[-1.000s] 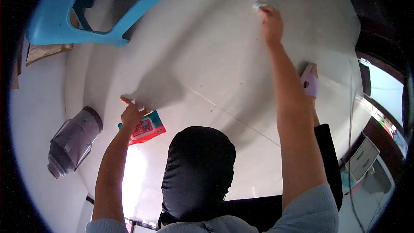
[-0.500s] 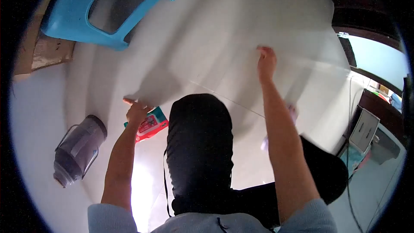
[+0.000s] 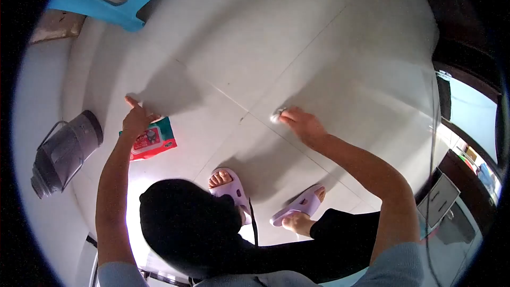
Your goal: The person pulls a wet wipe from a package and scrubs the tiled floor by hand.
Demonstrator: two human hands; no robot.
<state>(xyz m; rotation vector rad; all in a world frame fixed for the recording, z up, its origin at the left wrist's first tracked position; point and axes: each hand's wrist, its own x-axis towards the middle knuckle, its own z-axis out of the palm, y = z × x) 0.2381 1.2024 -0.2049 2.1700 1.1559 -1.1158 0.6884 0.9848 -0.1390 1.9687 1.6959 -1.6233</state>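
Observation:
My right hand is low at the floor, its fingers pinched on a small crumpled white wipe at the tile joint. Most of the wipe is hidden under the fingertips. On the left, my left hand hovers over or rests on a red and green pack of wet wipes; I cannot tell whether it touches. Its index finger and thumb are spread apart, with nothing in its grasp. The pack lies flat on the tiled floor, partly covered by the hand and wrist.
A grey vacuum flask with handles stands at the left wall. A blue plastic stool is at upper left, beside a cardboard box. My feet in lilac slippers are below. Right: a small drawer unit and a cable.
My right hand has come down and left toward the floor's middle, where the white wipe now shows. The view has shifted, and both slippers have come into sight. My left hand stays by the pack.

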